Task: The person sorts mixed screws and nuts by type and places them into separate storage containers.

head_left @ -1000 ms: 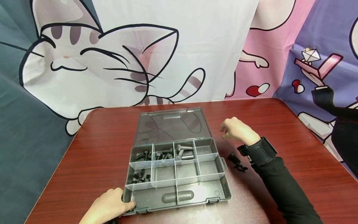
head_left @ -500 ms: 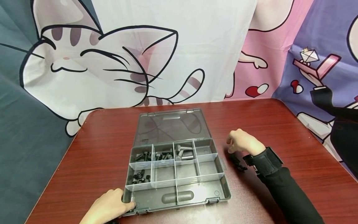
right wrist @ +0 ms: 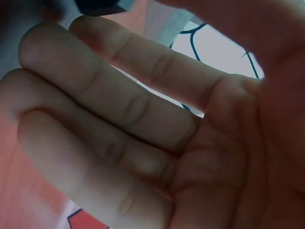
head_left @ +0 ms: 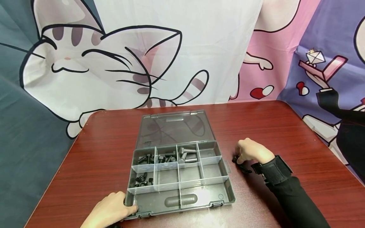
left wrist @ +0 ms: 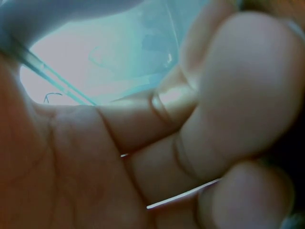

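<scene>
A grey translucent compartment box (head_left: 199,202) lies open on the table. My left hand (head_left: 109,209) grips its near left corner, thumb over the wall; the left wrist view shows curled fingers (left wrist: 147,124) close up. Black bolts (head_left: 148,158) and silver bolts (head_left: 189,155) sit in back-row compartments, and small black nuts (head_left: 141,179) in the middle-left one. Right of the box, my right hand (head_left: 253,151) reaches down onto loose black hardware (head_left: 243,167). In the right wrist view a dark faceted piece (right wrist: 102,5) is near the index fingertip; whether it is pinched is hidden.
The box's clear lid (head_left: 175,129) lies folded back behind it. Reddish-brown wooden table (head_left: 114,142) surrounds the box. A printed cloth (head_left: 222,47) with cartoon figures hangs behind the table and at its sides.
My right hand has come down and toward me, from above the table to the black hardware right of the box. The left hand and the box have stayed put.
</scene>
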`<state>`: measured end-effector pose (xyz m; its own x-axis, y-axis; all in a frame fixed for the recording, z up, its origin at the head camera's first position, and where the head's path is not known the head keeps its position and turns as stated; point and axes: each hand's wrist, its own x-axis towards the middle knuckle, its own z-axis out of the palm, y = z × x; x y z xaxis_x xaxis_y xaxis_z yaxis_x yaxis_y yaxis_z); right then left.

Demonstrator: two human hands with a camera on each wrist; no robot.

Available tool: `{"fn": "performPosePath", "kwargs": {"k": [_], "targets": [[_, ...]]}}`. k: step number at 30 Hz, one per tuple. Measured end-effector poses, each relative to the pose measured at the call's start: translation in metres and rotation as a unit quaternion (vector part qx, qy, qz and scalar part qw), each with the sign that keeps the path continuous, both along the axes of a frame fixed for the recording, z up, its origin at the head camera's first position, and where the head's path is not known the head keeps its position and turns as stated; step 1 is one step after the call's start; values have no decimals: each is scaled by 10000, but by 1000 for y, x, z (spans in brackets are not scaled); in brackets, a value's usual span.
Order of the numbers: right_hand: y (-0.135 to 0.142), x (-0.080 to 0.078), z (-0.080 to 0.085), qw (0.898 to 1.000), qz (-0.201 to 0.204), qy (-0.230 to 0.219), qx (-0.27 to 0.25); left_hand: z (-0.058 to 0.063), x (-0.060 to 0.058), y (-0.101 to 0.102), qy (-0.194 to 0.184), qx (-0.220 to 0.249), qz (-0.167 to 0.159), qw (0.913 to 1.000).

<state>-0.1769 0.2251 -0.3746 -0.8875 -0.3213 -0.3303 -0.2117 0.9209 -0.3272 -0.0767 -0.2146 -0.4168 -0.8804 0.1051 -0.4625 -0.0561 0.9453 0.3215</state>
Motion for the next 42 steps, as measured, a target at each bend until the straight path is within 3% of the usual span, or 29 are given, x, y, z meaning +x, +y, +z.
{"fn": "performPosePath", "kwargs": {"k": [10,18,25,34,42], "targets": [[1,3,-4,9999,-42,-13,-100,1,-1,0,-27,-24,14,10000],[1,-1,-6,9999,10,101,49,2,0,0,168,-51,-20,9998],[0,-1,-5,9997,133,171,106,2,0,0,-41,-18,21,10000],[4,-10,12,9993,209,310,-37,1,0,1,-22,2,61,10000],[5,-19,29,9994,207,291,-34,-1,-3,0,-332,19,76,9994]]}}
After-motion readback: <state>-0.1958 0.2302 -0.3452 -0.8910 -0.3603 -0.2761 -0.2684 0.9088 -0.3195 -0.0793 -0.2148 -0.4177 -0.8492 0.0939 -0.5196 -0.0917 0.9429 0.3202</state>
